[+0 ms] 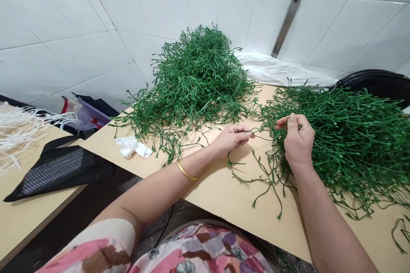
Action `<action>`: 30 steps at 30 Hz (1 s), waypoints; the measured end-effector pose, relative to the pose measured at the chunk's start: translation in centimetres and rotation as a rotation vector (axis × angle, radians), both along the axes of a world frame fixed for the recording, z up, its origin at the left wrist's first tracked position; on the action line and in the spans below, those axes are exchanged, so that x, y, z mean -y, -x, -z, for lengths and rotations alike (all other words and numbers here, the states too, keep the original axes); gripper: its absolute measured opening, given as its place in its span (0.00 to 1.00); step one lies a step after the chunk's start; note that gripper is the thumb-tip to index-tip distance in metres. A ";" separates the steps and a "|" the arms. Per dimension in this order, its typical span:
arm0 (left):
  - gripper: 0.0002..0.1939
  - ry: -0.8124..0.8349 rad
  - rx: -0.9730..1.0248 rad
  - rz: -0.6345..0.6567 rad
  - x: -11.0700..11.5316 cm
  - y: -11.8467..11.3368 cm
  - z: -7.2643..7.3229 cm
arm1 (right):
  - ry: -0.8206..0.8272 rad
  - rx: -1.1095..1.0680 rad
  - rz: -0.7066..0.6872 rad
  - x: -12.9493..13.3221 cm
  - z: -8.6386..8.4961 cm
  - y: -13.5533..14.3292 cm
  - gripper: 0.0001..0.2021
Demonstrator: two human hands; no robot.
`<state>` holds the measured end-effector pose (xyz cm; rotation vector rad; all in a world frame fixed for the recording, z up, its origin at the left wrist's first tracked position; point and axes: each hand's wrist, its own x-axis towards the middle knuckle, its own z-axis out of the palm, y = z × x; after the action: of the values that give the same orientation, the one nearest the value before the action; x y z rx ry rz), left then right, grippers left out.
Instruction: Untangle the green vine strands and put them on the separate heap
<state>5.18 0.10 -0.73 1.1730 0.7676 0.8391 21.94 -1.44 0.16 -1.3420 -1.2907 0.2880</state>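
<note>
My left hand [235, 138], with a gold-coloured bangle at its wrist, pinches a thin green strand [261, 130] between thumb and fingers. The strand runs to the right toward the other pile. My right hand [298, 138] is closed at the edge of that pile, thumb up, and a bit of green shows between its fingers. Under the hands, several loose green strands [268, 175] with small knobbed ends lie on the wooden board. A big tangled pile of green strands [201, 76] rises behind my left hand. Another pile of green strands [355, 145] spreads out at the right.
White crumpled paper [132, 146] lies on the wooden tabletop [205, 187] at left. On a second table sit white strands [22, 132] and a black mesh bag [57, 170]. Behind are a white cloth [282, 70], a black rounded object [378, 83] and a tiled wall with a metal bracket [286, 25].
</note>
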 end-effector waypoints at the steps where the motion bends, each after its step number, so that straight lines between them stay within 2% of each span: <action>1: 0.10 0.011 0.000 -0.007 0.0 -0.1 0.1 | -0.030 0.109 0.040 0.2 -0.1 0.1 0.14; 4: 0.09 0.039 0.028 -0.014 0.0 -0.4 0.5 | -0.069 0.385 -0.012 0.7 0.3 1.2 0.11; 8: 0.08 0.041 0.079 -0.026 -0.2 -0.5 1.0 | -0.067 0.723 -0.103 0.6 1.9 2.8 0.07; 12: 0.07 0.084 0.085 -0.037 -0.4 -0.4 1.1 | 0.056 0.884 -0.146 0.4 2.8 3.1 0.08; 15: 0.07 0.111 0.079 -0.019 -0.5 -0.3 1.0 | 0.146 0.902 -0.145 0.5 2.8 2.8 0.09; 19: 0.10 0.083 -0.002 0.013 -0.7 -0.2 0.9 | 0.162 0.962 -0.192 0.5 2.5 2.3 0.09; 25: 0.12 -0.232 -0.213 -0.004 -1.1 0.2 0.7 | 0.267 0.969 -0.306 0.3 2.1 1.5 0.08; 27: 0.11 -0.244 -0.183 0.063 -1.2 0.5 0.4 | 0.292 0.853 -0.381 0.4 1.6 1.3 0.09; 30: 0.09 -0.121 0.001 0.229 -1.2 1.1 0.1 | 0.302 0.500 -0.568 0.6 0.6 0.9 0.12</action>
<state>4.09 1.33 -0.84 1.3400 0.5744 0.7028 21.01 -2.04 -0.41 -1.3159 -2.1186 0.5812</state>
